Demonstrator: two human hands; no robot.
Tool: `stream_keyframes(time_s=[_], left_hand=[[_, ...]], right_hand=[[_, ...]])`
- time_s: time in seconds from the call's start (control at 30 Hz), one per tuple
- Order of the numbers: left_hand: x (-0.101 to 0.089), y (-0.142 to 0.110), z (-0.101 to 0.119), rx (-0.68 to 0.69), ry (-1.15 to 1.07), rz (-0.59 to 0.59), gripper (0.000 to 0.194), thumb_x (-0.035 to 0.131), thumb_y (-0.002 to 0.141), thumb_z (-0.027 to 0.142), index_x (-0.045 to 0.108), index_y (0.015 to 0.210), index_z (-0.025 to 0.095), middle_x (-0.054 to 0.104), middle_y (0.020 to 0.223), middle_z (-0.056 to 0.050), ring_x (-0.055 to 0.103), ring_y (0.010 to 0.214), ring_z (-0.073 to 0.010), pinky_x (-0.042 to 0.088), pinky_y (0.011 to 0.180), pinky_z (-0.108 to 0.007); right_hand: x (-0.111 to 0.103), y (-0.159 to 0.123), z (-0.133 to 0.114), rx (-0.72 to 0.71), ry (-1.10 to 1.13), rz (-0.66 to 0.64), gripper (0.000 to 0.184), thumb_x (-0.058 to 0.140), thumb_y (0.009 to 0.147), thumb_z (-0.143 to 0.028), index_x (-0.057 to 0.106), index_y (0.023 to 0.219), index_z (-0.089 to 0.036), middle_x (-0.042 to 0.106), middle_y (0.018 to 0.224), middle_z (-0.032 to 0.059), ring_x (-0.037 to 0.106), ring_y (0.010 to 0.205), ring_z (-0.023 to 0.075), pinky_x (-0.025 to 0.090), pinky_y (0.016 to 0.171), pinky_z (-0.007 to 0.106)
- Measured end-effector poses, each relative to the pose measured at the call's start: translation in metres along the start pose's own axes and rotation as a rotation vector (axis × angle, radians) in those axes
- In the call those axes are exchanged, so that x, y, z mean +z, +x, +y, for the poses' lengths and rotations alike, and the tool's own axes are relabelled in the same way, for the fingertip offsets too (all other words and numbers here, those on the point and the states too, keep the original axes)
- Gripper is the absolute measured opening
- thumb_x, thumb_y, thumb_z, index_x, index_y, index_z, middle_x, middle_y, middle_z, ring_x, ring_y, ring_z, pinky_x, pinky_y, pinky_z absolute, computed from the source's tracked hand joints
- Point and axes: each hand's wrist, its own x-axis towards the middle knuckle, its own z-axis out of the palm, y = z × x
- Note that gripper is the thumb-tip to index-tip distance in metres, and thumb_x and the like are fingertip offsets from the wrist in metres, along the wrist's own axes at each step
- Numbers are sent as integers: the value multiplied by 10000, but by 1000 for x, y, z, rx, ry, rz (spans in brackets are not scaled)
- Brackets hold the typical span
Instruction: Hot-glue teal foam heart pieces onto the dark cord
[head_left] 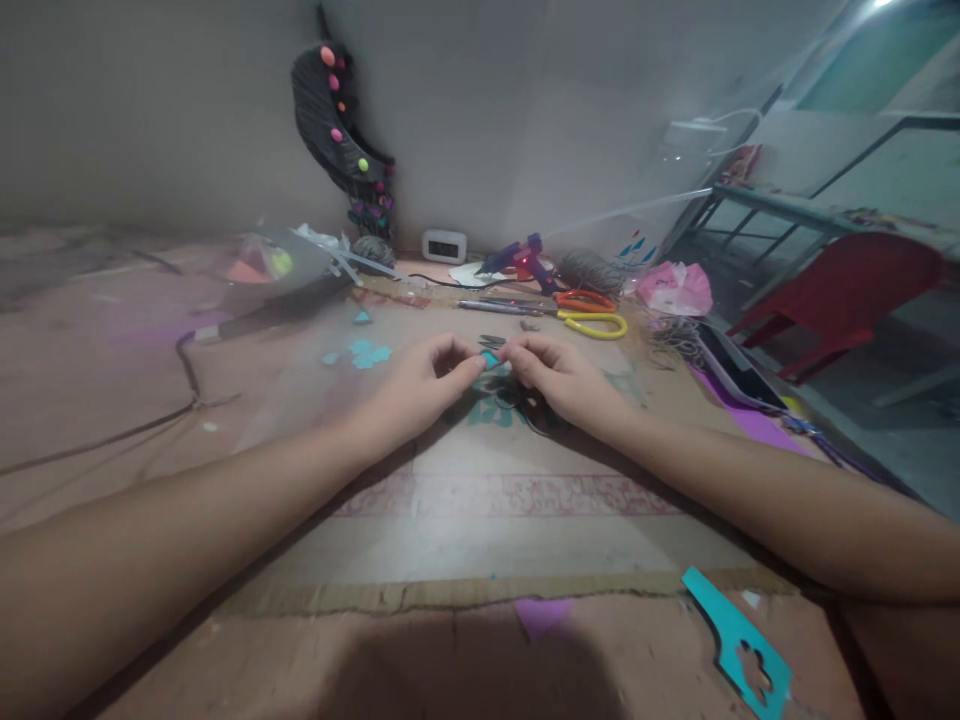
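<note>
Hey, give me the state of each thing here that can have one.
Left hand, pinching a teal piece.
Right hand, fingers beside that piece; grip unclear.
Glue gun, red light on.
Scissors, lying down, blades seemingly shut.
Clock, display too dark to read.
Teal sheet, flower shape cut out.
Red chair, upright.

Small turquoise piece [490, 360] (partly hidden), held between hands [427, 385].

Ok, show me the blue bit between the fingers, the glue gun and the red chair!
Blue bit [490, 360]: head view, on its visible face.
Glue gun [531, 260]: head view, on its purple body.
Red chair [855, 285]: head view, on its backrest.
</note>
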Motion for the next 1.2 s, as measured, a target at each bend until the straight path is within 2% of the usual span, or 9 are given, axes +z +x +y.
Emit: stream_keyframes(time_s=[0.07, 0.2, 0.57, 1.03, 1.2], left_hand=[[0, -1, 1, 7, 35, 8, 222, 583, 872, 388, 597, 797, 180, 607, 773, -2, 559, 743, -159, 426, 702, -279], [1, -2, 1, 36, 81, 6, 217, 572, 883, 387, 604, 818, 182, 638, 807, -8, 581, 764, -164, 440, 716, -280], [0, -4, 5, 62, 162, -13, 178, 571, 882, 344, 607, 810, 185, 673, 818, -11, 592, 761, -166, 440, 709, -279], [0, -2, 0, 43, 137, -27, 182, 580, 879, 346, 621, 814, 182, 661, 797, 2, 580, 744, -154, 429, 691, -271], [0, 1, -3, 1, 32, -16, 217, 586, 879, 381, 611, 803, 179, 627, 781, -2, 563, 736, -152, 422, 695, -283]], right_hand=[[0, -1, -2, 32, -5, -38, 316, 533, 903, -485, 607, 858, -181, 476, 631, -45, 441, 515, 98, 339, 473, 242], [0, -1, -5, 39, -20, -40, 271, 616, 847, -444, 621, 824, -174, 522, 636, -34, 458, 533, 94, 358, 500, 239], [2, -2, -6, 43, -42, -56, 269, 587, 853, -437, 614, 795, -176, 529, 612, -31, 453, 530, 102, 354, 514, 246], [1, -2, -9, -58, -137, -61, 224, 565, 870, -363, 612, 779, -164, 555, 681, -16, 484, 629, 111, 379, 605, 250], [-1, -1, 0, -80, -127, -56, 401, 462, 956, -434, 535, 658, -177, 522, 629, -15, 476, 593, 108, 373, 586, 256]])
